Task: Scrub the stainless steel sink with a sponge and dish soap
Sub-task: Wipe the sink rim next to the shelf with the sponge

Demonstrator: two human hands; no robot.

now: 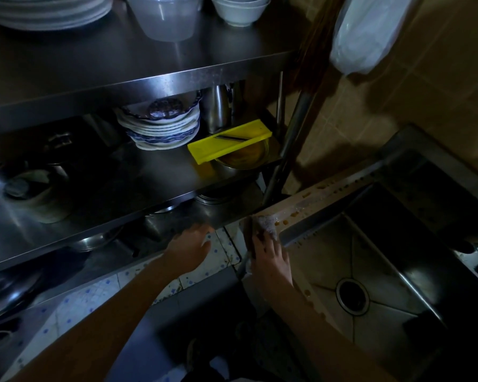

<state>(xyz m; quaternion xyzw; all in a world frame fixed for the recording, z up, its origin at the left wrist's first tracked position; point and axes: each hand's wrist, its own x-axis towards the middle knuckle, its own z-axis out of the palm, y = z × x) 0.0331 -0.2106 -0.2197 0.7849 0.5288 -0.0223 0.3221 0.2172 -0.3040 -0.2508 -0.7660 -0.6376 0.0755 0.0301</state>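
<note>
The stainless steel sink [326, 199] fills the lower right, with a round drain [352, 296] in its basin. Brown spots dot its left rim. My right hand [271, 257] presses a greyish sponge [265, 226] onto the near left corner of that rim, fingers laid over it. My left hand [191, 244] hangs over the tiled floor beside the sink, fingers relaxed and holding nothing. No soap bottle is in view.
A steel shelf rack [149, 84] stands to the left, close to my left hand. It holds stacked plates [160, 128], bowls [239, 8], a yellow slicer [229, 140] and pots. A white plastic bag [364, 31] hangs on the tiled wall.
</note>
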